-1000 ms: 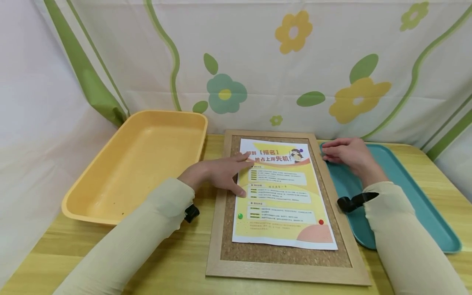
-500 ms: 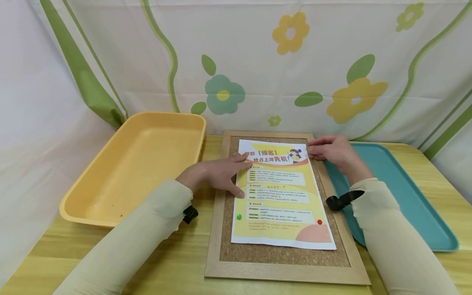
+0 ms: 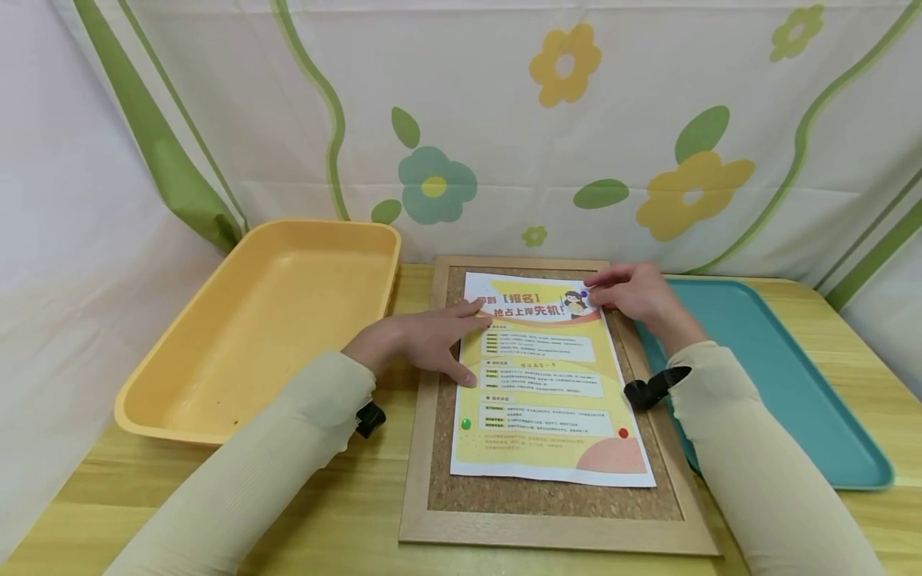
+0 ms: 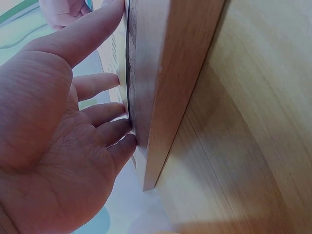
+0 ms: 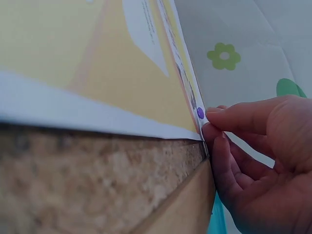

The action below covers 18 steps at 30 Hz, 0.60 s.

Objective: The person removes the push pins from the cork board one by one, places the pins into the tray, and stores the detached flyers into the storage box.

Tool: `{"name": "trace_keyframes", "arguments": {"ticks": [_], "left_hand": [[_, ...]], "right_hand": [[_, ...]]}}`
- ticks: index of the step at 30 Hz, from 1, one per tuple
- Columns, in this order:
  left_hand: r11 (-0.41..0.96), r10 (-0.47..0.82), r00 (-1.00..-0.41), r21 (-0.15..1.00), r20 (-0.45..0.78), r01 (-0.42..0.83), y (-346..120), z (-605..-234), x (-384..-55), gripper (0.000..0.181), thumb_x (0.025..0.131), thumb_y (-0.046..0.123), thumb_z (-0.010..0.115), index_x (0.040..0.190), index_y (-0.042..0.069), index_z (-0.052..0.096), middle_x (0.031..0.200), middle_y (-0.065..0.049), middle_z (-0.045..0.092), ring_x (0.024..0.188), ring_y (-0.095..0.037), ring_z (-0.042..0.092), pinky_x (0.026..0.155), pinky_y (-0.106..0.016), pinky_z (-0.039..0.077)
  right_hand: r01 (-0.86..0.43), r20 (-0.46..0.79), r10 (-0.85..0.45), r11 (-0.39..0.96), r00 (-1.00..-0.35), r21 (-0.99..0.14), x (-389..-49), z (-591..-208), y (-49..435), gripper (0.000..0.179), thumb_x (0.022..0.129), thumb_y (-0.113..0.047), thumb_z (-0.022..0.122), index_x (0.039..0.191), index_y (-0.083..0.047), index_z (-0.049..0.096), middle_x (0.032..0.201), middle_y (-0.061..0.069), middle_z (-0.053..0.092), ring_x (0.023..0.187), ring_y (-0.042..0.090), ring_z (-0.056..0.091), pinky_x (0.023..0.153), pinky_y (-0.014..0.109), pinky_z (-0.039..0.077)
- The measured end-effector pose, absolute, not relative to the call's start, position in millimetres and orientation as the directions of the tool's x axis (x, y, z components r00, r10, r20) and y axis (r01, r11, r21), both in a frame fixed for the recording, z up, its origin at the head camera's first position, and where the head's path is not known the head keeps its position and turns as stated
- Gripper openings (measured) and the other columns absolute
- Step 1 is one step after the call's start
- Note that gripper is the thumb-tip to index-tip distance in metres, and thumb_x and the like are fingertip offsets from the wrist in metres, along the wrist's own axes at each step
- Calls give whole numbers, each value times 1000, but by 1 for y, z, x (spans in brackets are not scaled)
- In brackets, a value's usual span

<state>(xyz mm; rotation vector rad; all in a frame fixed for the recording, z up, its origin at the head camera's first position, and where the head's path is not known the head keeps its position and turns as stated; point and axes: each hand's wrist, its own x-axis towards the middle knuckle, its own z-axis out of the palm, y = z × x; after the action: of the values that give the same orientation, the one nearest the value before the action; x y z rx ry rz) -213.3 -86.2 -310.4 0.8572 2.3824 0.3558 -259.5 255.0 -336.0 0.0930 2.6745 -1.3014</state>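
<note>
A printed yellow-and-white poster (image 3: 533, 376) lies on a wood-framed cork board (image 3: 555, 502). My left hand (image 3: 435, 340) rests spread across the poster's upper left edge; in the left wrist view its fingers reach over the frame's side. My right hand (image 3: 637, 300) is at the poster's top right corner, thumb and fingers drawn near each other. In the right wrist view its fingertips are right beside a purple pushpin (image 5: 200, 113), whose head shows uncovered. Lower on the poster are a green pushpin (image 3: 466, 424) at left and a red pushpin (image 3: 623, 433) at right.
A deep yellow tray (image 3: 259, 336) stands left of the board. To the right lies a flat teal tray (image 3: 785, 384), partly behind the right forearm. A flower-patterned curtain (image 3: 504, 120) hangs behind the wooden table (image 3: 324, 512).
My right hand has moved left from over the teal tray's edge, across the frame, to the purple pushpin at the poster's corner. My left hand has stayed in place.
</note>
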Motion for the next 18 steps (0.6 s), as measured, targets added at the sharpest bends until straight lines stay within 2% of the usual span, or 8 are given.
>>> {"name": "trace_keyframes", "arguments": {"ticks": [6,13,18], "left_hand": [[760,648,-630,424,-428,493,-87,-311,-213,101,97,46,76,172,19,14,181,-1,-9,169,-25,-6,136,-49,11],[758,649,-628,428,-429,492,-87,-311,-213,100,98,45,76,172,19,14,181,-1,-9,169,-26,-6,136,-50,11],[755,653,-624,431,-430,493,-88,-312,-214,100,98,44,76,172,18,15,181,-2,-9,169,-27,-6,136,-50,11]], "right_hand": [[125,-175,-11,651,-985,-748,-262,-338,252,34,99,-17,75,131,-5,73,125,16,72,118,30,58,91,33,49],[155,-200,12,679,-980,-717,-263,-337,250,33,100,-20,75,130,-7,75,135,19,66,127,34,51,101,44,44],[179,-228,23,695,-973,-697,-264,-337,249,30,101,-21,73,129,-10,76,141,18,62,131,36,49,105,46,43]]}}
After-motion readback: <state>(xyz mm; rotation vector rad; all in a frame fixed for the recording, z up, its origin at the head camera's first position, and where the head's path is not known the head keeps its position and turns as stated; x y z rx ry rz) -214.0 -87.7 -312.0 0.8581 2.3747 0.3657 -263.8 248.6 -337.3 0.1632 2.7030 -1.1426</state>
